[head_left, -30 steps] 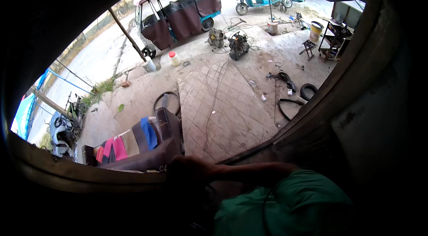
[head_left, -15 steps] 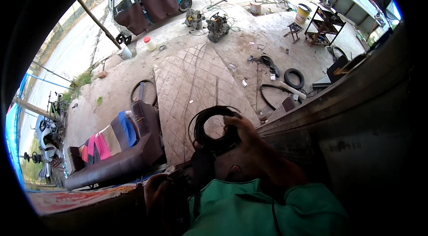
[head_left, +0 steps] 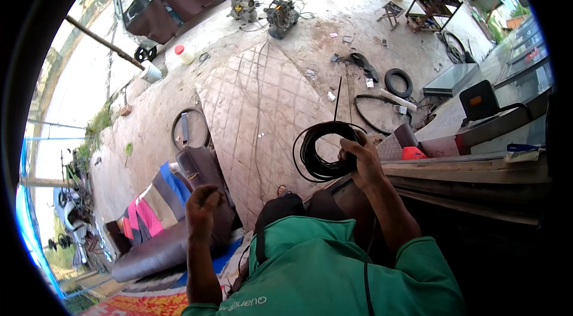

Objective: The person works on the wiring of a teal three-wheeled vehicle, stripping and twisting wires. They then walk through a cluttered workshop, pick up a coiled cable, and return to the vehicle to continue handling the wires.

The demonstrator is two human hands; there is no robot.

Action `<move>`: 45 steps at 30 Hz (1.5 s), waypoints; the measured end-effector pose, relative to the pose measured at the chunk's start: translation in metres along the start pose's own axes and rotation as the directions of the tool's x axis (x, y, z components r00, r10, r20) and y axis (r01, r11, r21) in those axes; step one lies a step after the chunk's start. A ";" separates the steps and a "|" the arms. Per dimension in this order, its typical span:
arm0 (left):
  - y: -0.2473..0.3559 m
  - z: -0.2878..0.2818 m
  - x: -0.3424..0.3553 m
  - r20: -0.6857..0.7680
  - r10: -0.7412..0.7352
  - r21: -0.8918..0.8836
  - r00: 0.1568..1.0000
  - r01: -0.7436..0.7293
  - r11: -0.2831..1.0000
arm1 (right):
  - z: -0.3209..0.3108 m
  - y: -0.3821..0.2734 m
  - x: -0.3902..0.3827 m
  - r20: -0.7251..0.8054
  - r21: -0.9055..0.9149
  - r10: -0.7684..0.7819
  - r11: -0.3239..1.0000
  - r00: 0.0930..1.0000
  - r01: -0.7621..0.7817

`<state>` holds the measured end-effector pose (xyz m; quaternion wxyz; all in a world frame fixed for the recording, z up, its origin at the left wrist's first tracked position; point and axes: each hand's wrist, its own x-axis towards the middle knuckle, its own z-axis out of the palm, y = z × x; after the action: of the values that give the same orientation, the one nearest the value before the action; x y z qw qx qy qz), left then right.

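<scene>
My right hand (head_left: 363, 159) grips the right side of a coil of black cable (head_left: 311, 163), held up in front of me. One loose length sticks up from the coil and a thin loop stands off its left side. My left hand (head_left: 203, 203) is raised in front of the maroon sofa (head_left: 161, 250), fingers curled together. Whatever may be between those fingers is hidden. The coil and the left hand are well apart.
A wooden ledge (head_left: 459, 171) runs along my right, with a black-framed mirror (head_left: 479, 101) above it. Ahead on the concrete lie a tyre (head_left: 399, 82), a curved black strip (head_left: 365, 110) and two engines (head_left: 280, 17). A maroon-sided three-wheeler (head_left: 179, 8) stands far left.
My right hand has moved the cable coil to the right. My left hand has risen from beside my waist to in front of the sofa. The view has shifted, showing more of the right ledge.
</scene>
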<state>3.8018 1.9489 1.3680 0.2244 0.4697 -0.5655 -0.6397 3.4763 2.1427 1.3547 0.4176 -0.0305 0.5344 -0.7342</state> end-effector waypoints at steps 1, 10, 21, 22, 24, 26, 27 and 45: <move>0.015 0.009 0.025 0.041 0.015 0.014 0.999 -0.015 1.000 | -0.006 0.002 0.008 -0.036 -0.065 -0.032 0.997 0.999 0.029; 0.080 0.167 0.187 0.540 0.015 0.007 0.842 -0.022 1.000 | 0.013 -0.018 0.095 0.063 -0.417 -0.207 0.883 0.976 0.214; 0.063 0.221 0.355 0.373 0.162 -0.255 0.913 -0.067 0.965 | 0.042 -0.024 0.297 0.198 -0.354 -0.024 0.931 0.980 0.094; 0.064 0.221 0.369 0.372 0.161 -0.287 0.914 -0.052 0.957 | 0.047 -0.027 0.315 0.199 -0.316 0.011 0.947 0.980 0.054; 0.070 0.221 0.401 0.309 0.213 -0.259 0.927 -0.134 0.957 | 0.060 -0.032 0.348 0.186 -0.323 0.046 0.946 0.981 0.017; 0.067 0.213 0.438 0.293 0.275 -0.149 0.916 -0.240 0.959 | 0.069 -0.030 0.382 0.178 -0.259 0.093 0.965 0.980 -0.045; 0.067 0.210 0.457 0.298 0.283 -0.098 0.912 -0.266 0.959 | 0.070 -0.028 0.401 0.179 -0.187 0.125 0.978 0.976 -0.091; 0.071 0.308 0.732 0.286 -0.066 0.107 0.956 0.036 0.994 | -0.005 -0.056 0.666 -0.113 0.533 0.045 0.846 0.993 0.022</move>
<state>3.1862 1.4891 1.1551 0.0986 0.3963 -0.6114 -0.6777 3.0088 1.7207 1.1307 0.3808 0.1345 0.3341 -0.8517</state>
